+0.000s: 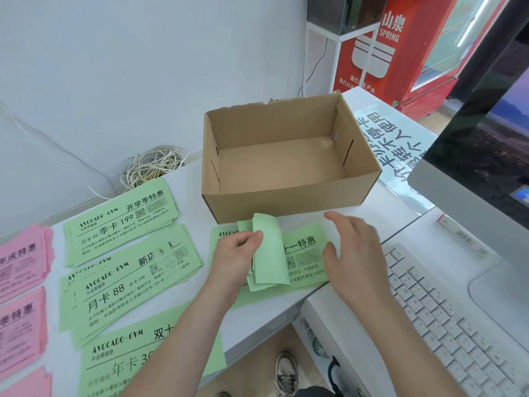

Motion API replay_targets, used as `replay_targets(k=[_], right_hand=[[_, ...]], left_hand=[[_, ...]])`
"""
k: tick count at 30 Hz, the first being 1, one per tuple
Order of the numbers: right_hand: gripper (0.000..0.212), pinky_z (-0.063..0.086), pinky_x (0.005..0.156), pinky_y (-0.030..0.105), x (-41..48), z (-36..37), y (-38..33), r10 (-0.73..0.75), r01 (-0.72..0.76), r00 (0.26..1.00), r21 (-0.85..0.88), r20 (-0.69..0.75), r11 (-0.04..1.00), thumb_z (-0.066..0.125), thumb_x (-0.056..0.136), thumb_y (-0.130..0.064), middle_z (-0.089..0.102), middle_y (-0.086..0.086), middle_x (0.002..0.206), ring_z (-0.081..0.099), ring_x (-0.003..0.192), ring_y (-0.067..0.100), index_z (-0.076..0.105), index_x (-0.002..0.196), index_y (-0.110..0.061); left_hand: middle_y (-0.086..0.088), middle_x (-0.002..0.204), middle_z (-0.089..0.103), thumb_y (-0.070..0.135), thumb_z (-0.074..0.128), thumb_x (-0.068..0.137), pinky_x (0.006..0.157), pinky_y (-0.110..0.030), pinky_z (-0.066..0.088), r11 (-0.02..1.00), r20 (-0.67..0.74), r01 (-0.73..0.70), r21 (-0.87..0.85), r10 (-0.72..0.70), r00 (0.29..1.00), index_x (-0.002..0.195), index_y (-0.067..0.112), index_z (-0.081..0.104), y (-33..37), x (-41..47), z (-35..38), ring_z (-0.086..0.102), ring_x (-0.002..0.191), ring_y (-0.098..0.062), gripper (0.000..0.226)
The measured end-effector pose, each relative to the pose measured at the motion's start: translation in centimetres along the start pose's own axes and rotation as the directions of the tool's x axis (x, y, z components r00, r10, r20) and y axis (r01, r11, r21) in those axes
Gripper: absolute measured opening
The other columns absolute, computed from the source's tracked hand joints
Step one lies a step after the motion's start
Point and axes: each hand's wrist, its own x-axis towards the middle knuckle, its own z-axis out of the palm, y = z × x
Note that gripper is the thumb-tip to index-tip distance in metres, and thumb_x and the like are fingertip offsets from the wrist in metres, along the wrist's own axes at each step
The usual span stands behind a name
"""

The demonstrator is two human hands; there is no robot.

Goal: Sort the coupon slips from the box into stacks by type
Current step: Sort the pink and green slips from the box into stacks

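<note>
Curled green slips in left hand, right hand loose beside them, cardboard box behind

The box near the desk's back edge is plain brown cardboard, unprinted. The desk is white. The green slips across its middle and front edge are pale green with black print and small black-and-white square codes. The curled slips show plain green backs. The pink slips at the left edge carry black print. The keyboard is white with grey lettering, the coiled cable off-white, and the cabinet red with white lettering.
</note>
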Motion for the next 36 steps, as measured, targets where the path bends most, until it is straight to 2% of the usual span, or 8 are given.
replay_targets(k=[2, 4, 7, 10, 20, 25, 31, 36], right_hand=[[0.039, 0.043, 0.084, 0.031, -0.2, -0.4, -0.7, -0.036, 0.035, 0.999, 0.061, 0.028, 0.998, 0.059, 0.090, -0.022, 0.056, 0.000, 0.115, 0.050, 0.103, 0.018, 0.055, 0.129, -0.022], [0.043, 0.045, 0.084, 0.025, -0.5, -0.2, -2.4, -0.002, -0.084, 0.954, 0.273, 0.301, 0.958, 0.060, 0.089, -0.042, 0.056, -0.008, 0.114, 0.055, 0.099, 0.008, 0.055, 0.129, -0.027], [0.062, 0.045, 0.087, 0.025, -1.3, 1.1, -4.1, -0.049, -0.036, 0.883, 0.172, 0.466, 0.984, 0.059, 0.083, -0.060, 0.054, -0.009, 0.121, 0.055, 0.102, 0.005, 0.049, 0.135, -0.028], [0.059, 0.045, 0.087, 0.027, -1.4, 1.6, -4.7, -0.058, 0.018, 0.911, 0.099, 0.408, 0.995, 0.060, 0.083, -0.057, 0.056, -0.008, 0.119, 0.055, 0.104, 0.008, 0.050, 0.133, -0.026], [0.050, 0.056, 0.085, 0.026, 0.2, 1.2, -1.1, 0.001, -0.380, 0.810, 0.523, 0.587, 0.763, 0.079, 0.077, -0.027, 0.068, -0.008, 0.116, 0.066, 0.099, 0.001, 0.064, 0.123, -0.017], [0.009, 0.058, 0.068, 0.025, 0.5, 0.9, 0.1, 0.110, -0.388, 0.867, 0.522, 0.486, 0.759, 0.065, 0.090, -0.012, 0.075, 0.001, 0.087, 0.071, 0.079, 0.016, 0.073, 0.093, -0.014], [0.017, 0.058, 0.072, 0.041, 0.8, 0.6, 1.5, 0.238, -0.337, 0.921, 0.325, 0.307, 0.884, 0.067, 0.088, -0.018, 0.072, -0.002, 0.069, 0.070, 0.061, 0.017, 0.070, 0.071, -0.018], [0.014, 0.057, 0.060, 0.031, 0.6, 1.1, 1.7, 0.251, -0.361, 0.918, 0.388, 0.307, 0.848, 0.068, 0.088, -0.019, 0.073, 0.001, 0.073, 0.070, 0.060, 0.014, 0.071, 0.075, -0.016]], left_hand=[[-0.007, 0.084, 0.054, 0.034, 0.063, 0.088, 0.075, -0.033, 0.039, 1.000, 0.015, 0.007, -0.005, -0.007, 1.000, 0.083, -0.005, 0.065, -0.1, 0.0, 0.0, 0.049, 0.080, -0.017, 0.040], [-0.002, 0.084, 0.045, 0.042, 0.063, 0.085, 0.070, -0.028, 0.033, 0.999, 0.029, -0.023, 0.038, 0.022, 0.999, 0.079, -0.005, 0.060, 0.1, -0.2, 0.1, 0.041, 0.081, -0.013, 0.048], [-0.008, 0.069, 0.044, 0.045, 0.065, 0.085, 0.071, -0.027, 0.033, 0.997, 0.065, -0.059, 0.041, 0.057, 0.996, 0.078, -0.007, 0.060, 0.2, -0.5, 0.2, 0.042, 0.071, -0.013, 0.052], [0.014, 0.089, 0.072, 0.045, 0.066, 0.081, 0.080, -0.019, 0.041, 0.999, 0.113, -0.025, 0.028, 0.022, 0.993, 0.088, 0.015, 0.075, 0.9, -1.1, 0.4, 0.063, 0.091, 0.003, 0.033], [0.007, 0.106, 0.072, 0.047, 0.068, 0.076, 0.097, -0.026, 0.042, 1.000, 0.133, -0.019, 0.004, 0.018, 0.991, 0.102, 0.015, 0.074, 0.1, -0.9, -0.1, 0.062, 0.108, -0.005, 0.041], [0.000, 0.097, 0.073, 0.017, 0.063, 0.090, 0.090, -0.024, 0.044, 1.000, -0.002, -0.003, -0.027, 0.003, 1.000, 0.088, 0.011, 0.074, -0.5, -0.8, -0.2, 0.065, 0.101, -0.011, 0.013], [-0.006, 0.080, 0.053, 0.015, 0.049, 0.094, 0.069, -0.039, 0.039, 0.980, -0.160, 0.049, -0.195, -0.081, 0.984, 0.079, 0.018, 0.056, -0.5, -0.6, -0.1, 0.047, 0.077, -0.022, 0.017], [-0.005, 0.078, 0.042, 0.013, 0.047, 0.092, 0.060, -0.033, 0.033, 0.993, -0.204, -0.013, -0.114, -0.011, 0.979, 0.088, 0.034, 0.051, -1.0, -0.7, -0.1, 0.037, 0.069, -0.020, 0.023]])
